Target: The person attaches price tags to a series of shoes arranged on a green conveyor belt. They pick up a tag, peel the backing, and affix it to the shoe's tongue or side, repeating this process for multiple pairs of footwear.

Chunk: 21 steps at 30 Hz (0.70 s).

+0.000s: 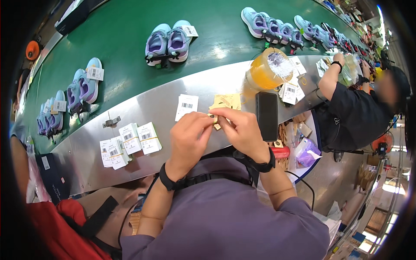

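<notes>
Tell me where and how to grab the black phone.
Pinch the black phone across its long edges, around the middle, probably from above with the right hand once free: it lies flat, longer than wide, on the metal table, right of that hand.

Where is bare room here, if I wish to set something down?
The silver metal ledge is bare between the white paper tag stacks and the separate white barcode tags. The flat green belt is bare between the middle blue and purple shoes and the right-hand shoe row. Crowded: around the left hand and right hand, near yellow paper and black rectangular phone.
</notes>
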### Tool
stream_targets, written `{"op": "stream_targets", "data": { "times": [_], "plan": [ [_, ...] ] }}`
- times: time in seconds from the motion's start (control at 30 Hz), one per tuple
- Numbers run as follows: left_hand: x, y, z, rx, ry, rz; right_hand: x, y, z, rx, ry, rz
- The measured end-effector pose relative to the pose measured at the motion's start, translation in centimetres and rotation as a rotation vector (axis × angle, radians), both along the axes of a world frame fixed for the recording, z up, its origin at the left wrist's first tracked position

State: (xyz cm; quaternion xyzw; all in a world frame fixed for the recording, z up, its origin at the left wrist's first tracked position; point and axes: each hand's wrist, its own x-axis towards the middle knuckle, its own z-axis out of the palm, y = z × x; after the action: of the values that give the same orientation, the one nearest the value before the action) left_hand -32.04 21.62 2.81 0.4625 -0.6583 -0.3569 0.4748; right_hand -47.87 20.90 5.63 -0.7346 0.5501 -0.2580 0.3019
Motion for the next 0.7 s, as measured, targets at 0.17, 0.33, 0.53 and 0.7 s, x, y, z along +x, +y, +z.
{"op": "stream_targets", "data": {
  "times": [0.17,0.33,0.53,0.7],
  "plan": [
    [-0.3,-1.9,1.7,-0.566,-0.451,-0.068,-2.4,-0.5,0.8,0.456,-0.466,-0.114],
    [-1.9,-4.0,3.0,-0.791,-0.584,-0.299,-5.0,-1.0,1.4,0.278,-0.330,-0.150],
    [-4.8,-9.4,5.1,-0.582,-0.565,-0.508,-7.0,-0.9,0.9,0.105,-0.506,-0.443],
    [-9.8,-22.4,3.4,-0.229,-0.407,-0.494,-9.4,0.0,2.2,0.284,-0.653,-0.481]
  ]
}}
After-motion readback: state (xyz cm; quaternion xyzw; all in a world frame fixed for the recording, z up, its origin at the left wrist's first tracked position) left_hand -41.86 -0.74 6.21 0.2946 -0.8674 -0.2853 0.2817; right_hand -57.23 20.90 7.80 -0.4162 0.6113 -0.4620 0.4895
